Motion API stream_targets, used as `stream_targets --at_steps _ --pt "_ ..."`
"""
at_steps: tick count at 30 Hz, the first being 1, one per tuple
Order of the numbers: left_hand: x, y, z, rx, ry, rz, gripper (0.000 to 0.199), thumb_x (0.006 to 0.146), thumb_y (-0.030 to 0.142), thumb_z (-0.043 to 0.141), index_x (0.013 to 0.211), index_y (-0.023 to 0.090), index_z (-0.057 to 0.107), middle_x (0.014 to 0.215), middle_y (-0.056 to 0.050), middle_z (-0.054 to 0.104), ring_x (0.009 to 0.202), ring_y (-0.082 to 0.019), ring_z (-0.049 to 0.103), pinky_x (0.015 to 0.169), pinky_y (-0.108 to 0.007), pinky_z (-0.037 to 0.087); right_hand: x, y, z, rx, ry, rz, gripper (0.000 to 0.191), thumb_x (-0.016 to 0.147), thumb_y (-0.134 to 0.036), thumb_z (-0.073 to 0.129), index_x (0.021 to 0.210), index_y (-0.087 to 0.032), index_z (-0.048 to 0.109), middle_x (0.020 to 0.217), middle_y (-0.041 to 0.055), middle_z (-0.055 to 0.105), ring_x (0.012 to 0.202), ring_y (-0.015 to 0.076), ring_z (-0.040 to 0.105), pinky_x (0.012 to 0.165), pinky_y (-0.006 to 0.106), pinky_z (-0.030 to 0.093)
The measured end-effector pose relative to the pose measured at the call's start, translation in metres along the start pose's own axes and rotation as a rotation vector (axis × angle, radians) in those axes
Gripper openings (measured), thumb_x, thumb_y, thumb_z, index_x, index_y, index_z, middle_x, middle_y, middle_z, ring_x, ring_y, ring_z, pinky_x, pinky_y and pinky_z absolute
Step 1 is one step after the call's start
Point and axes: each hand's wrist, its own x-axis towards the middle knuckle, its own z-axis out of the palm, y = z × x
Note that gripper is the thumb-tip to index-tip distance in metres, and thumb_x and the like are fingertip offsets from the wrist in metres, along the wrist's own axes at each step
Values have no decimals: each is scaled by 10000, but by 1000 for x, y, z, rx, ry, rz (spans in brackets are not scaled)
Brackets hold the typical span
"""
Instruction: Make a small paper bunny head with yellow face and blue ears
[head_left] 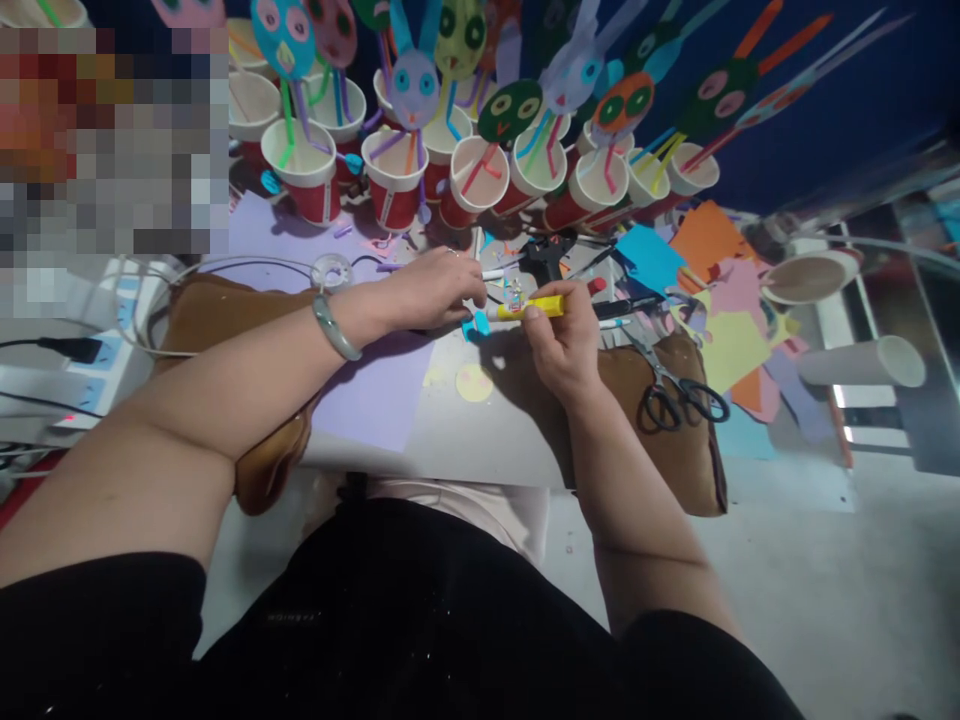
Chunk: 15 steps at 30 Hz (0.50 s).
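My right hand point(564, 335) is closed round a yellow glue stick point(546, 307), which lies sideways with its pale end toward the left. Close to that end, my left hand point(439, 285) reaches over the table with bent fingers; whether its fingertips pinch anything is hidden. A small blue paper piece point(475, 325) is just below those fingertips. Nearer to me on the table lies a round yellow paper piece point(474, 383) with pinkish spots. Under my left forearm is a purple paper sheet point(382, 405).
Red-and-white paper cups point(394, 185) with straw-and-paper figures line the back. Black-handled scissors point(679, 398) rest on a brown cushion point(694, 470) at right. Behind my hands is a black glue gun point(550, 258); coloured paper scraps point(724, 340) are piled rightward. A power strip point(101, 350) sits left.
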Motion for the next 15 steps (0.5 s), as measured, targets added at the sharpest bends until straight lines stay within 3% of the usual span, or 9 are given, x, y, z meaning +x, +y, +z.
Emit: stream_targets --at_steps 8,15 --pt "4 -6 13 -17 -60 71 235 860 222 675 1041 278 813 1014 -67 672 964 -207 598 855 -325 379 -2 -15 3 -70 -109 -23 142 890 -355 636 975 -244 663 792 -11 669 587 117 524 562 273 446" --pt "7 -8 14 -29 -81 32 235 855 227 697 1039 300 824 1016 -62 663 980 -211 596 862 -336 381 -2 -11 8 -138 -180 -77 162 893 -342 627 994 -230 684 822 23 690 742 177 607 720 331 507"
